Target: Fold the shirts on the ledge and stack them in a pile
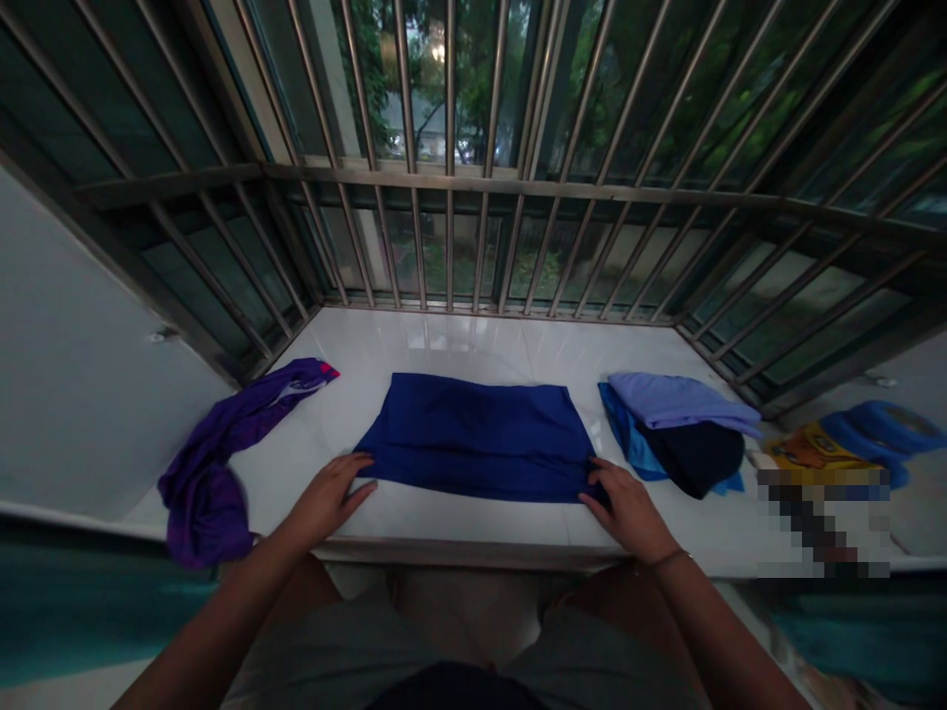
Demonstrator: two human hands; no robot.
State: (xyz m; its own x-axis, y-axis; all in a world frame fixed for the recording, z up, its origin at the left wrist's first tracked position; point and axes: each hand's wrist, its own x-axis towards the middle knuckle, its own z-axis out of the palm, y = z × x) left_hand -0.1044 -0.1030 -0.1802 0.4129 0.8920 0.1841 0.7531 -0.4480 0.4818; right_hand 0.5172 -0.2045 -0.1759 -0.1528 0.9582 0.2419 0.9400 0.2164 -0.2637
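A dark blue garment (473,434) lies spread flat on the white tiled ledge in front of me, with a fold crease running across its lower half. At its near left corner rests my left hand (329,501), fingertips touching the edge and thumb spread apart on the ledge. My right hand (628,508) is at the near right corner, with its fingers on the cloth edge and the thumb apart, below them. A thin band circles the right wrist. Both hands look open, though the fingertips are partly dim against the dark cloth.
On the left, a crumpled purple garment (211,473) hangs partly over the ledge's front edge. Folded clothes (677,409) in lilac, navy and blue are stacked to the right. Beyond them sit a yellow packet (806,449) and blue round objects (888,434). Metal window bars (449,247) close off the back.
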